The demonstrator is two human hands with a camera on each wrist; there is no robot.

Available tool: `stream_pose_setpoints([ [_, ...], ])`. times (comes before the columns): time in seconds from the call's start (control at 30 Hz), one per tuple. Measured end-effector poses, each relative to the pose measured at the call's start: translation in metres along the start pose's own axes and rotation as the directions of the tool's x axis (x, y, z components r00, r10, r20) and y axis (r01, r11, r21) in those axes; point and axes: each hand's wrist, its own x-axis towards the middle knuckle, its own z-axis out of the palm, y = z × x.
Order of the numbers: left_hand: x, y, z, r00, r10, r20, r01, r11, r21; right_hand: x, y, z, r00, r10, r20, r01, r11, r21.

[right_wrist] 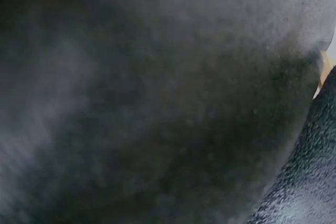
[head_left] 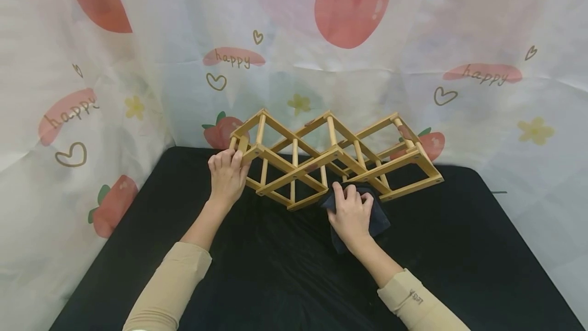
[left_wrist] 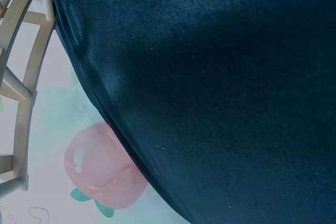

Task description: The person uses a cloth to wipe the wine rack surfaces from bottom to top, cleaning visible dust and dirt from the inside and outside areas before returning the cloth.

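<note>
A wooden lattice rack (head_left: 294, 170), with crossed slats joined by round dowels, stands tilted over the table in the head view. At its left end my left hand (head_left: 226, 175) grips the end slat. My right hand (head_left: 352, 214) holds a dark navy cloth (head_left: 379, 219) bunched under its fingers, up against the rack's lower front slats near the middle. Part of the rack (left_wrist: 23, 103) shows along the left edge of the left wrist view. In the right wrist view, the fuzzy cloth (right_wrist: 302, 182) fills the lower right corner.
A black cover (head_left: 285, 269) spreads over the table. Behind and on both sides hangs a white curtain (head_left: 285, 4) printed with fruit, hearts and flowers; the rack's far side stands close to it.
</note>
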Motion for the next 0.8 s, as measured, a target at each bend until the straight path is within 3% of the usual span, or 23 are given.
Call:
stream_pose_setpoints([
  [0.17, 0.001, 0.002, 0.000, 1.000, -0.005, 0.008, 0.005, 1.000, 0.002, 0.001, 0.005, 0.000, 0.992, -0.017, -0.127, 0.018, 1.000, 0.012],
  [0.33, 0.000, 0.002, -0.001, 1.000, -0.005, 0.009, 0.005, 1.000, 0.008, 0.002, 0.012, -0.002, 0.978, -0.001, -0.207, 0.006, 1.000, 0.022],
  [0.53, 0.000, 0.002, -0.003, 1.000, -0.012, 0.020, 0.012, 1.000, 0.017, 0.002, 0.022, -0.011, 0.959, 0.042, -0.281, -0.024, 0.997, 0.067],
  [0.8, 0.000, 0.002, -0.003, 1.000, -0.011, 0.023, 0.011, 1.000, 0.002, 0.008, 0.029, -0.028, 0.946, 0.074, -0.316, -0.040, 0.993, 0.113],
])
